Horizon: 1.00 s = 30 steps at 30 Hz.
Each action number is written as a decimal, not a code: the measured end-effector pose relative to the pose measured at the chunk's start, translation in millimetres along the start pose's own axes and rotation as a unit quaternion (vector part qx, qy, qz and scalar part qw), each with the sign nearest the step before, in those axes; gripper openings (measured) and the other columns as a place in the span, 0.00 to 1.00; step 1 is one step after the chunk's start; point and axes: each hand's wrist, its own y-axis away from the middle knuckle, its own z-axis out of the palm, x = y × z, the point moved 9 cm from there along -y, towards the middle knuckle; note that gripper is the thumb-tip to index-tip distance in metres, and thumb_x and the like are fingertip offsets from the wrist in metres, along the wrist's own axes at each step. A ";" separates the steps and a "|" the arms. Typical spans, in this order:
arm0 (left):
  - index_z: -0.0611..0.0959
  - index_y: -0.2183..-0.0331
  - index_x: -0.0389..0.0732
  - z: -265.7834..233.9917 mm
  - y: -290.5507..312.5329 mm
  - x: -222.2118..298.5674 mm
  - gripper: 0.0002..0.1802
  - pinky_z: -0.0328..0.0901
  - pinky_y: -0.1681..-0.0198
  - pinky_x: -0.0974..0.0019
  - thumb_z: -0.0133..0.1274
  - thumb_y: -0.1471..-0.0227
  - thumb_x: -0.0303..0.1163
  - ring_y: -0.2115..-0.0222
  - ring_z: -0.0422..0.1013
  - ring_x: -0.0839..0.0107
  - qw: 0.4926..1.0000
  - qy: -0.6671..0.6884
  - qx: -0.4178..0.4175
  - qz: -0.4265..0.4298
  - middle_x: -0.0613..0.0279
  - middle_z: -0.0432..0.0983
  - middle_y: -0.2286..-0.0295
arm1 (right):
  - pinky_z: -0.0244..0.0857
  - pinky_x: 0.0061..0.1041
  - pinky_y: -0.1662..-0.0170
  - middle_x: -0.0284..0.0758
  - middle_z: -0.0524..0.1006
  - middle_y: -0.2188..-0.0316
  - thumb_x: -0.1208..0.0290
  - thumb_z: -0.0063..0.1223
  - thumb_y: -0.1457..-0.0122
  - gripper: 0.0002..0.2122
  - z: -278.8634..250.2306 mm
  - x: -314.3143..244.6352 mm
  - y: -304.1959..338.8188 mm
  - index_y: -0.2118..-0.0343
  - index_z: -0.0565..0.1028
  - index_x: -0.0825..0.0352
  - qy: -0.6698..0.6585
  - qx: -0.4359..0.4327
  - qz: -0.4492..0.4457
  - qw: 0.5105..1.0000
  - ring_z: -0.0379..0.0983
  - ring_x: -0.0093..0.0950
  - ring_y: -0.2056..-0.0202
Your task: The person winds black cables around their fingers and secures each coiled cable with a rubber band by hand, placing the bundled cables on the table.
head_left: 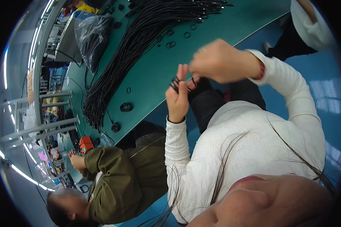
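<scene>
My left hand (178, 100) is raised at the table's front edge, two fingers pointing up and the thumb bent in. Several black loops (174, 84) circle its fingers; whether they are separate rings or turns of a coiled cord, I cannot tell. Just to the right, my right hand (221, 62) is closed and slightly blurred, its fingertips meeting those of the left. One more black loop (194, 82) shows below the right fingertips. What the right fingers pinch is hidden.
A long bundle of black cables (129, 49) with metal tips lies across the green table (147, 87). Loose black rings (171, 44) and a coil (126, 107) lie near it. A plastic bag (93, 38) stands behind. A co-worker in an olive jacket (129, 181) sits at left, near an orange device (86, 144).
</scene>
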 end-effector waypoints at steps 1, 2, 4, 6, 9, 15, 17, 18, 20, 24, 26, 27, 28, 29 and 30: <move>0.58 0.43 0.28 11.7 3.4 -0.2 0.29 0.70 0.58 0.62 0.40 0.38 0.38 0.57 0.73 0.57 0.999 -0.001 -0.036 -0.009 0.40 0.57 0.45 | 0.63 0.29 0.77 0.31 0.75 0.81 0.70 0.57 0.52 0.05 3.0 21.6 -6.4 0.75 0.74 0.63 -0.062 0.028 0.023 0.997 0.73 0.33 0.78; 0.59 0.43 0.27 26.8 6.5 1.6 0.29 0.71 0.62 0.65 0.40 0.38 0.38 0.62 0.75 0.59 0.995 0.051 -0.077 -0.037 0.38 0.60 0.46 | 0.62 0.27 0.76 0.33 0.73 0.81 0.70 0.59 0.53 0.06 8.5 36.5 -11.7 0.75 0.75 0.66 -0.138 0.023 0.041 0.989 0.71 0.31 0.78; 0.60 0.44 0.27 38.5 9.3 5.3 0.29 0.71 0.67 0.68 0.40 0.38 0.39 0.68 0.77 0.61 0.986 0.100 -0.121 -0.063 0.37 0.63 0.48 | 0.61 0.25 0.76 0.34 0.74 0.80 0.71 0.56 0.49 0.06 38.0 59.4 -8.3 0.74 0.74 0.68 -0.242 -0.041 0.087 0.965 0.70 0.26 0.79; 0.63 0.46 0.26 34.1 11.5 7.0 0.29 0.69 0.74 0.73 0.40 0.38 0.41 0.76 0.75 0.66 0.967 0.207 -0.109 -0.100 0.38 0.70 0.54 | 0.61 0.23 0.76 0.34 0.73 0.81 0.70 0.54 0.47 0.06 59.9 66.5 3.4 0.73 0.74 0.68 -0.289 -0.041 0.113 0.950 0.68 0.24 0.80; 0.64 0.46 0.29 16.5 9.5 -1.4 0.28 0.67 0.77 0.74 0.39 0.38 0.42 0.81 0.72 0.70 0.946 0.307 -0.058 -0.093 0.43 0.75 0.59 | 0.59 0.21 0.77 0.33 0.70 0.83 0.69 0.48 0.41 0.08 92.8 66.1 33.6 0.69 0.73 0.68 -0.383 -0.054 0.219 0.896 0.64 0.20 0.82; 0.63 0.45 0.32 -26.7 -8.0 14.3 0.26 0.69 0.54 0.63 0.40 0.38 0.39 0.52 0.69 0.55 0.936 0.340 0.095 0.013 0.49 0.67 0.49 | 0.63 0.32 0.79 0.41 0.73 0.83 0.70 0.49 0.42 0.07 115.4 20.7 87.6 0.69 0.69 0.68 -0.152 -0.122 0.239 0.951 0.73 0.41 0.79; 0.62 0.44 0.32 -24.2 -8.8 4.6 0.26 0.68 0.53 0.62 0.40 0.38 0.38 0.52 0.69 0.56 0.955 0.275 0.115 0.001 0.49 0.67 0.49 | 0.62 0.32 0.80 0.40 0.73 0.84 0.69 0.51 0.44 0.08 97.4 4.9 77.5 0.72 0.69 0.68 -0.091 -0.161 0.199 0.962 0.72 0.39 0.81; 0.61 0.44 0.32 -21.9 -9.8 -2.2 0.26 0.67 0.52 0.62 0.40 0.38 0.37 0.52 0.69 0.57 0.969 0.209 0.129 -0.013 0.49 0.67 0.49 | 0.62 0.32 0.81 0.39 0.73 0.85 0.69 0.52 0.45 0.09 93.3 -0.8 73.5 0.75 0.68 0.69 -0.028 -0.195 0.162 0.967 0.72 0.37 0.83; 0.62 0.44 0.32 -11.2 -10.5 -11.1 0.24 0.67 0.52 0.61 0.39 0.38 0.35 0.51 0.68 0.57 0.978 0.165 0.122 -0.026 0.47 0.69 0.51 | 0.61 0.29 0.80 0.36 0.71 0.86 0.69 0.54 0.48 0.10 74.7 -3.2 66.3 0.79 0.67 0.66 0.003 -0.164 0.128 0.978 0.70 0.33 0.83; 0.64 0.46 0.29 7.9 -5.8 -7.1 0.23 0.65 0.52 0.65 0.40 0.38 0.34 0.54 0.69 0.63 0.998 -0.013 0.061 0.028 0.49 0.72 0.55 | 0.60 0.25 0.76 0.32 0.68 0.83 0.72 0.51 0.55 0.05 37.9 -13.8 31.8 0.82 0.69 0.66 0.103 -0.057 -0.008 0.993 0.67 0.27 0.77; 0.68 0.48 0.28 15.3 -14.1 -0.2 0.22 0.64 0.55 0.72 0.41 0.38 0.32 0.61 0.70 0.74 0.995 -0.067 0.044 0.051 0.55 0.75 0.60 | 0.61 0.25 0.73 0.31 0.69 0.80 0.71 0.53 0.54 0.06 25.6 -8.7 21.7 0.81 0.70 0.65 0.132 -0.022 -0.040 0.990 0.70 0.27 0.73; 0.74 0.58 0.30 25.5 -15.3 3.8 0.15 0.59 0.67 0.78 0.40 0.37 0.31 0.72 0.62 0.83 0.993 -0.100 0.032 0.046 0.68 0.72 0.69 | 0.61 0.25 0.73 0.31 0.69 0.80 0.71 0.53 0.54 0.06 26.8 0.3 19.6 0.81 0.70 0.65 0.134 -0.020 -0.035 0.990 0.70 0.27 0.73; 0.74 0.58 0.30 24.6 -14.0 2.2 0.15 0.59 0.67 0.78 0.40 0.37 0.31 0.72 0.62 0.83 0.993 -0.101 0.027 0.047 0.68 0.72 0.69 | 0.62 0.25 0.71 0.30 0.71 0.78 0.70 0.54 0.54 0.06 24.3 -0.9 17.1 0.81 0.71 0.64 0.124 0.028 -0.075 0.989 0.71 0.28 0.70; 0.74 0.55 0.29 23.5 -12.9 -6.7 0.16 0.60 0.66 0.78 0.41 0.38 0.32 0.71 0.63 0.81 0.999 -0.047 0.006 0.025 0.68 0.72 0.70 | 0.63 0.25 0.69 0.30 0.72 0.76 0.69 0.55 0.53 0.06 20.0 -2.8 17.8 0.80 0.71 0.64 0.114 0.075 -0.115 0.984 0.72 0.28 0.67; 0.73 0.54 0.30 24.0 -14.1 -11.7 0.17 0.61 0.65 0.77 0.41 0.38 0.32 0.71 0.65 0.80 1.000 -0.004 -0.010 0.013 0.67 0.72 0.70 | 0.63 0.25 0.69 0.30 0.72 0.76 0.69 0.55 0.53 0.06 20.4 2.8 17.4 0.80 0.71 0.64 0.118 0.078 -0.113 0.984 0.72 0.28 0.67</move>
